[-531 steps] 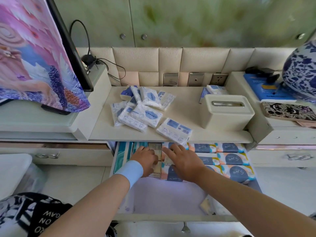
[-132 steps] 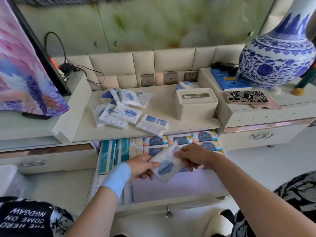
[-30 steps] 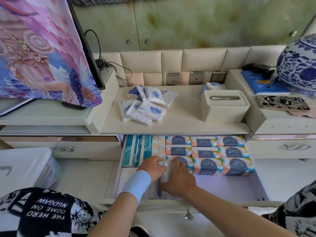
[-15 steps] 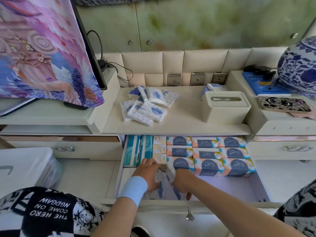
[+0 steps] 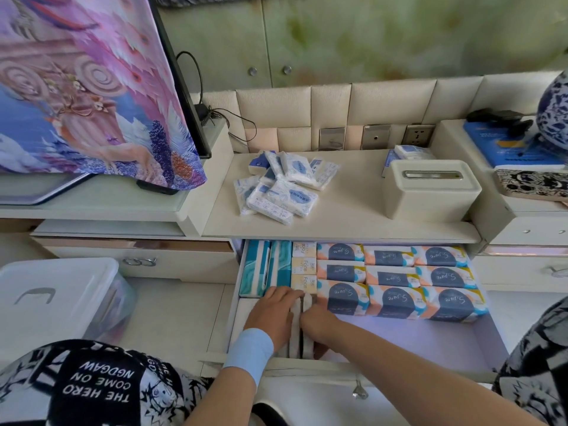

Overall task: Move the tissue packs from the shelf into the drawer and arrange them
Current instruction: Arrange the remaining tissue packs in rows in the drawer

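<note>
Both hands are low in the open drawer (image 5: 430, 342), at its front left. A few white tissue packs (image 5: 297, 330) stand on edge between them. My left hand (image 5: 272, 315) lies flat against the packs from the left, fingers stretched forward. My right hand (image 5: 318, 321) curls over them from the right, thumb low at the near end. On the shelf (image 5: 353, 207) above lies a loose pile of several white-and-blue tissue packs (image 5: 282, 187). Another small pack (image 5: 412, 152) sits behind the tissue box.
Rows of orange-and-blue tissue bundles (image 5: 393, 278), teal packs (image 5: 266, 269) and small cream packs (image 5: 303, 265) fill the drawer's back. A cream tissue box (image 5: 430, 192) stands on the shelf's right. A lidded plastic bin (image 5: 55, 296) sits at the left.
The pack that lay tilted between my hands half a second ago now stands on edge against the others. Both hands have closed in on it.
</note>
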`<action>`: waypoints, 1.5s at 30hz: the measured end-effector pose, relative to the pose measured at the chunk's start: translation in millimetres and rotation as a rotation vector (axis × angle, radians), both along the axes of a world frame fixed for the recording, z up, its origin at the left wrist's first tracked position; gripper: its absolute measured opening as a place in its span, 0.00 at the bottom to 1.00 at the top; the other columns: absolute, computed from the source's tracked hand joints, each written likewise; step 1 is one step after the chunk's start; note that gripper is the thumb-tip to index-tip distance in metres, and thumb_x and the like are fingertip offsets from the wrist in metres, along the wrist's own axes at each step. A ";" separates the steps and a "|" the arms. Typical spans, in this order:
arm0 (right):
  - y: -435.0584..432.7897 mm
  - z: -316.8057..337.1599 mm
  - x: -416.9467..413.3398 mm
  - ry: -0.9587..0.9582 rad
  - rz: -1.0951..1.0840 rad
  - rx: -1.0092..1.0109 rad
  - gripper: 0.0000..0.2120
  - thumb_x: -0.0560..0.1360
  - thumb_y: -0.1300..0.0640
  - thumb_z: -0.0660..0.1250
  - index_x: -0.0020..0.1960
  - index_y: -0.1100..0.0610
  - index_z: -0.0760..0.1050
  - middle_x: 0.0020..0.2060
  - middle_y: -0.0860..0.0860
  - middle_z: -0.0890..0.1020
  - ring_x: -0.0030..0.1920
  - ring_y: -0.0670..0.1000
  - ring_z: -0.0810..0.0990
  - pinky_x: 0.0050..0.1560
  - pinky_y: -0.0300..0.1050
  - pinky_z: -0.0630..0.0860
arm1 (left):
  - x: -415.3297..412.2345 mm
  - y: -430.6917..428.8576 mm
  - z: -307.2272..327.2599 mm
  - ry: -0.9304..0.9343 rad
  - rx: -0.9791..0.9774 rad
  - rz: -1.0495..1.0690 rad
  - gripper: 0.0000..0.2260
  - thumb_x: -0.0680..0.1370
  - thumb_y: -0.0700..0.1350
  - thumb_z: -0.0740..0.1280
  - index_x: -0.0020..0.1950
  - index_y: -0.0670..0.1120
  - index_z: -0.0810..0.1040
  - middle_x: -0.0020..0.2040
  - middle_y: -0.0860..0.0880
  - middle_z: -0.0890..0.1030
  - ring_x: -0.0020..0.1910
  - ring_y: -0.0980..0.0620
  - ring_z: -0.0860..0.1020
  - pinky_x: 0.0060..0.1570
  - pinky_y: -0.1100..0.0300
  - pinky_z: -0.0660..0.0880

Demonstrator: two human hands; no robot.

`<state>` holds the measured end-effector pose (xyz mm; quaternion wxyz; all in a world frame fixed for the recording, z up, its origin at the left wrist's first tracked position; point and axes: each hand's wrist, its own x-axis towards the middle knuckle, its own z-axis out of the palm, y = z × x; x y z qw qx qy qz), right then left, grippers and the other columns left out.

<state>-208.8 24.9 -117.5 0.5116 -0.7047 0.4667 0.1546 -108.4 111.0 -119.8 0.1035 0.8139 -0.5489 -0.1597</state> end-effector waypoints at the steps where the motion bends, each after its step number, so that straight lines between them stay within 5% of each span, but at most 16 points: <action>1: 3.0 0.1 4.2 0.001 0.082 -0.056 0.15 0.84 0.61 0.52 0.67 0.64 0.68 0.63 0.62 0.77 0.58 0.57 0.77 0.60 0.49 0.76 | -0.2 1.4 -2.8 -0.024 0.000 -0.005 0.26 0.80 0.40 0.60 0.77 0.55 0.60 0.74 0.53 0.62 0.73 0.51 0.59 0.71 0.58 0.63; 6: 2.8 0.9 -0.7 -0.039 0.239 -0.255 0.20 0.83 0.58 0.53 0.72 0.65 0.65 0.68 0.62 0.74 0.66 0.61 0.74 0.65 0.51 0.72 | 0.6 3.3 -12.8 -0.066 0.169 -0.050 0.29 0.81 0.45 0.58 0.79 0.59 0.51 0.80 0.53 0.47 0.78 0.49 0.47 0.76 0.51 0.56; 9: -0.9 -2.5 -5.3 -0.138 0.070 -0.418 0.15 0.80 0.56 0.58 0.64 0.58 0.74 0.62 0.56 0.79 0.61 0.56 0.77 0.60 0.45 0.74 | 3.5 1.8 -14.6 -0.040 0.215 -0.043 0.30 0.80 0.49 0.60 0.78 0.62 0.51 0.80 0.53 0.47 0.78 0.49 0.47 0.74 0.51 0.58; 14: 2.9 -1.6 -16.1 -0.281 0.230 -0.271 0.24 0.78 0.67 0.59 0.74 0.59 0.66 0.69 0.57 0.72 0.71 0.55 0.69 0.68 0.35 0.60 | 5.8 -0.1 -7.8 0.002 0.181 -0.008 0.29 0.80 0.47 0.61 0.79 0.56 0.54 0.79 0.54 0.52 0.77 0.51 0.51 0.74 0.52 0.58; 18: -13.2 -0.9 -18.4 -0.146 0.172 -0.404 0.16 0.79 0.59 0.57 0.64 0.55 0.77 0.61 0.53 0.80 0.62 0.54 0.78 0.60 0.43 0.74 | 6.1 -9.1 8.5 0.057 0.055 0.052 0.23 0.82 0.48 0.59 0.77 0.52 0.59 0.76 0.52 0.60 0.74 0.51 0.59 0.71 0.54 0.63; 22: -34.7 12.6 -13.7 -0.120 0.088 -0.524 0.15 0.80 0.56 0.58 0.64 0.52 0.76 0.60 0.51 0.81 0.59 0.52 0.79 0.58 0.45 0.75 | 10.5 -26.2 32.1 0.070 -0.021 0.120 0.20 0.82 0.51 0.59 0.74 0.52 0.65 0.70 0.53 0.66 0.71 0.51 0.62 0.69 0.54 0.66; 30: -90.3 60.7 21.5 -0.275 0.061 -0.510 0.16 0.80 0.58 0.56 0.62 0.48 0.77 0.54 0.49 0.82 0.40 0.47 0.79 0.41 0.39 0.75 | 57.8 -81.8 104.9 -0.077 0.174 -0.008 0.23 0.81 0.53 0.59 0.76 0.52 0.61 0.73 0.50 0.64 0.72 0.48 0.63 0.67 0.48 0.67; 39: -154.5 98.4 96.3 -0.199 0.206 -0.711 0.22 0.77 0.56 0.65 0.70 0.49 0.70 0.68 0.52 0.70 0.63 0.54 0.74 0.60 0.46 0.74 | 137.7 -127.1 128.3 -0.122 0.262 0.067 0.26 0.79 0.50 0.62 0.77 0.52 0.59 0.77 0.48 0.60 0.73 0.43 0.63 0.66 0.46 0.68; 45: -178.0 75.5 133.5 0.024 0.379 -0.711 0.41 0.74 0.49 0.69 0.79 0.48 0.49 0.77 0.52 0.55 0.76 0.56 0.57 0.70 0.57 0.67 | 170.1 -146.4 104.2 -0.003 0.207 0.294 0.29 0.79 0.51 0.63 0.78 0.51 0.57 0.75 0.44 0.61 0.72 0.41 0.63 0.67 0.47 0.67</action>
